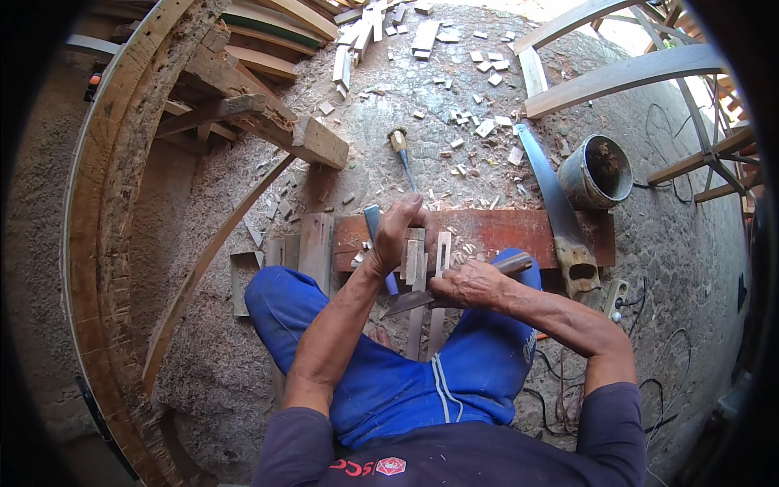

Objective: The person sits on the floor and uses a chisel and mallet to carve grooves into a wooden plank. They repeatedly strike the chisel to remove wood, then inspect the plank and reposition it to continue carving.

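Observation:
My left hand (395,234) is closed around the far end of a narrow wooden strip (415,264), which lies on a reddish-brown plank. My right hand (469,284) is wrapped around a large knife-like tool; its wooden handle (514,263) sticks out to the right. Its broad pointed blade (408,302) crosses over the near part of the strip. A slotted wooden strip (443,253) lies between my hands. Beyond my left hand, a chisel (402,157) with a wooden handle rests on the floor. Another blue tool (372,221) lies beside my left wrist.
The reddish-brown plank (503,226) spans in front of my knees. A handsaw (552,195) leans across it, near a bucket (596,172). Cut wood blocks (487,69) and shavings litter the floor. A curved wooden frame (105,243) rises at left, with cables and a power strip (615,299) at right.

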Demonstrator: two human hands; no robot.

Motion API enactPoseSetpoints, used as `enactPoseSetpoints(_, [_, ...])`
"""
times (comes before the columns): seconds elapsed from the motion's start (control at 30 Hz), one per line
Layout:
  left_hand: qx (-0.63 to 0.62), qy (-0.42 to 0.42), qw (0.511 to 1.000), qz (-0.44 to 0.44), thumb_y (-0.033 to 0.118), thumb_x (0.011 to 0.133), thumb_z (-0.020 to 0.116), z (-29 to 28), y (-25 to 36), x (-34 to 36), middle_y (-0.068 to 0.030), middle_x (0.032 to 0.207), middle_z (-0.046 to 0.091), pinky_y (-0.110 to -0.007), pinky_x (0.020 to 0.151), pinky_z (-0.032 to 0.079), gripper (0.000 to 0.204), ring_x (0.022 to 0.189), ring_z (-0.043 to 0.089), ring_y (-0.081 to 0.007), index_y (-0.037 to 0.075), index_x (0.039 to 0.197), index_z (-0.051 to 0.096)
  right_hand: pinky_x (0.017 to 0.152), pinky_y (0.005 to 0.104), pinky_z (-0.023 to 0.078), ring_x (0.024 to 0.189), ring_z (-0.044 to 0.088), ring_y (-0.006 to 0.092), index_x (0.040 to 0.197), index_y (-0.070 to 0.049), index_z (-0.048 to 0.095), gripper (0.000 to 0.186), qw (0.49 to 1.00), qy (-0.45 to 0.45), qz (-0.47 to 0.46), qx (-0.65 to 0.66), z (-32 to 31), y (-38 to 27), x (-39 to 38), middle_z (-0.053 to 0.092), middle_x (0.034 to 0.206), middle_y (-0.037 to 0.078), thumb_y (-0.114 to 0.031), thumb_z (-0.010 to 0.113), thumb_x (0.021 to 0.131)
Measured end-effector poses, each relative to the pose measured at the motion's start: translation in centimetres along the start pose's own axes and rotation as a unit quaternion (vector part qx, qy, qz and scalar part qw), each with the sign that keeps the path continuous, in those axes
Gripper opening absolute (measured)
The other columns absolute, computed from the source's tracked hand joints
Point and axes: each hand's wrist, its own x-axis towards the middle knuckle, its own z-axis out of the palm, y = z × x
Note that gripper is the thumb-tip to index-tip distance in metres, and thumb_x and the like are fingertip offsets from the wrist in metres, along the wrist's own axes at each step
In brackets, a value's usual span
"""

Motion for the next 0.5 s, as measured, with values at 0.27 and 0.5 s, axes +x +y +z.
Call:
enactPoseSetpoints(0.27, [0.046, -0.007, 0.999, 0.018, 0.057, 0.104, 0.030, 1.1, 2.3, 0.6, -0.0093, 0.054, 0.053, -0.029, 0.058, 0.043, 0.077, 0.055, 0.053, -0.0176, 0.004, 0.054, 0.054, 0.059, 0.0498, 0.058, 0.069, 0.072, 0.0368, 0.099, -0.008, 0.055, 0.023, 0.997, 0.009, 0.059, -0.040, -0.3, 2.8, 1.4, 0.068, 0.071, 0.013, -0.030, 0.056, 0.099])
enactPoseSetpoints(0.5, [0.019, -0.005, 1.000, 0.014, 0.056, 0.105, 0.030, 0.6, 2.4, -0.4, -0.0078, 0.052, 0.056, -0.028, 0.054, 0.043, 0.078, 0.049, 0.054, -0.0159, 0.003, 0.057, 0.060, 0.061, 0.0519, 0.057, 0.074, 0.073, 0.0372, 0.103, -0.010, 0.055, 0.015, 0.999, -0.019, 0.026, -0.030, 1.7, 1.5, 0.0, 0.069, 0.077, 0.015, -0.024, 0.053, 0.098])
